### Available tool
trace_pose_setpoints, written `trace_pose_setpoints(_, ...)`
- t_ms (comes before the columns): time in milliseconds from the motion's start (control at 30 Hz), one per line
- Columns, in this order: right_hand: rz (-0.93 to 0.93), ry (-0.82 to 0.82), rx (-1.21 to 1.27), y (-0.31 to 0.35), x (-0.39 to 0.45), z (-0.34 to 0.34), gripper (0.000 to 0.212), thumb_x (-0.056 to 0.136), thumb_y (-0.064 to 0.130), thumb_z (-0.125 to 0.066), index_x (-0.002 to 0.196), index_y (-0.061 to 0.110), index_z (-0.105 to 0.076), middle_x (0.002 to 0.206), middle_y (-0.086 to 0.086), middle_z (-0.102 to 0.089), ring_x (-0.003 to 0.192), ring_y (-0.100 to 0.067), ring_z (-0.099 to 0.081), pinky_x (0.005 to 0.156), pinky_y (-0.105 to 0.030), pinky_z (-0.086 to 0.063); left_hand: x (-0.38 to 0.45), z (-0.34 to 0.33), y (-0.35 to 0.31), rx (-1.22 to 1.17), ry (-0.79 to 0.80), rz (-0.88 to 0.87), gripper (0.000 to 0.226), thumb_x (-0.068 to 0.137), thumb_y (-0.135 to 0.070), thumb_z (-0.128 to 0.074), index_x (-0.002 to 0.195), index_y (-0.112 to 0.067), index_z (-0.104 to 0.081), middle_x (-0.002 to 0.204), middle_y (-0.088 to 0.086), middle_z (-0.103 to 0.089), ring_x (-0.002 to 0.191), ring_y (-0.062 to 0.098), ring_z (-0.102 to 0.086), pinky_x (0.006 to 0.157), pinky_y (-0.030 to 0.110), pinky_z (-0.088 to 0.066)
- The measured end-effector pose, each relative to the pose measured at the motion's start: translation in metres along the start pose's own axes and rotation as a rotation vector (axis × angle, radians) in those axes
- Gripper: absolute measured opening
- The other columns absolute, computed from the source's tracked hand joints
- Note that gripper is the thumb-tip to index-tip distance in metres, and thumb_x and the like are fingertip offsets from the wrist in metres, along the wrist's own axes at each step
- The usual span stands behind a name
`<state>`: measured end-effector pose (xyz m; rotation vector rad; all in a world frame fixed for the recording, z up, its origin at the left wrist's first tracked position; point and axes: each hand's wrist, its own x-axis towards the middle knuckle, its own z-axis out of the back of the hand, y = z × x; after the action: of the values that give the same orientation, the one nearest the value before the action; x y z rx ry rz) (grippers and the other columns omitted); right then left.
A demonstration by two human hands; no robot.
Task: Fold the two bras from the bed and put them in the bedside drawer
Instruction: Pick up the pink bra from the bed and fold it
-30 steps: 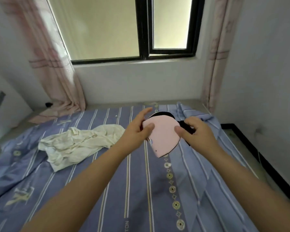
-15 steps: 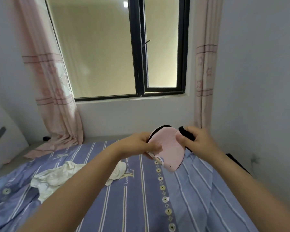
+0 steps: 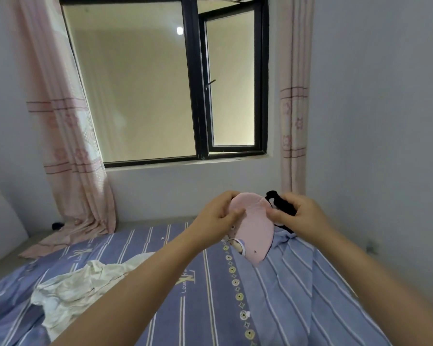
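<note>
A: What changed from half a second ago?

B: The view has tilted up; more window shows and less bed. The left hand point(image 3: 219, 216) and right hand point(image 3: 301, 216) still hold the folded pale pink padded bra with black trim point(image 3: 254, 229) up in the air above the bed, at about 12 o'clock from the wearer. The left thumb now lies on the cup's face, with the fingers point(image 3: 224, 197) curled over its top edge, pinching it. The right fingers point(image 3: 276, 214) pinch the cup's other edge and bunch the black strap point(image 3: 283, 204).

A: And the bed?

B: A blue sheet with white stripes and a band of round motifs point(image 3: 210, 295) covers it. A crumpled cream-white cloth point(image 3: 70, 293) lies at 10 o'clock, partly behind the left forearm.

A: Farther back?

B: A black-framed window point(image 3: 198, 96), its right pane swung ajar, pink patterned curtains point(image 3: 65, 146) either side, pale grey walls point(image 3: 385, 121).
</note>
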<state>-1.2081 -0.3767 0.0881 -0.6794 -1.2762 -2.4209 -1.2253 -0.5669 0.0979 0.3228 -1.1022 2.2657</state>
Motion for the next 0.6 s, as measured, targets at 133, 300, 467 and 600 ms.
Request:
trace_pose_setpoints(133, -0.097, 0.209, -0.039, -0.002, -0.001, 0.021, 0.034, 0.078, 0.003, -0.064, 0.056, 0.025, -0.051, 0.057, 0.000, -0.050, 0.060, -0.019, -0.049, 0.059, -0.030, -0.036, -0.002, 0.010, 0.009, 0.213, 0.022, 0.013, 0.015, 0.091, -0.010, -0.049, 0.105, -0.013, -0.053, 0.088, -0.004, -0.051, 0.079, 0.014, -0.047, 0.055, 0.013, -0.034)
trace_pose_setpoints(300, -0.128, 0.612, -0.254, -0.005, -0.003, 0.033, 0.012, 0.075, 0.012, -0.064, 0.068, 0.002, -0.067, 0.073, -0.014, -0.055, 0.073, -0.023, -0.048, 0.064, -0.032, -0.033, -0.002, 0.021, 0.015, 0.587, -0.002, -0.046, 0.016, 0.090, -0.010, -0.052, 0.101, -0.004, -0.061, 0.103, 0.014, -0.062, 0.094, 0.029, -0.055, 0.066, 0.026, -0.033)
trace_pose_setpoints(467, 0.172, 0.686, 1.254, 0.000, -0.022, 0.022, 0.022, 0.076, 0.018, -0.058, 0.076, -0.002, -0.066, 0.083, -0.015, -0.071, 0.089, -0.030, -0.061, 0.091, -0.033, -0.048, -0.008, 0.012, 0.012, 0.740, 0.061, -0.117, 0.018, 0.090, -0.014, -0.053, 0.099, -0.002, -0.064, 0.101, 0.017, -0.063, 0.093, 0.030, -0.058, 0.069, 0.035, -0.043)
trace_pose_setpoints(600, 0.001, 0.170, 1.467, -0.001, -0.012, 0.016, 0.039, 0.071, 0.000, -0.042, 0.097, 0.009, -0.069, 0.102, -0.003, -0.074, 0.094, -0.017, -0.068, 0.083, -0.029, -0.056, -0.020, -0.007, 0.003, 0.814, 0.192, -0.162, 0.020, 0.090, -0.012, -0.050, 0.105, -0.006, -0.063, 0.104, 0.016, -0.061, 0.094, 0.031, -0.056, 0.068, 0.036, -0.042)
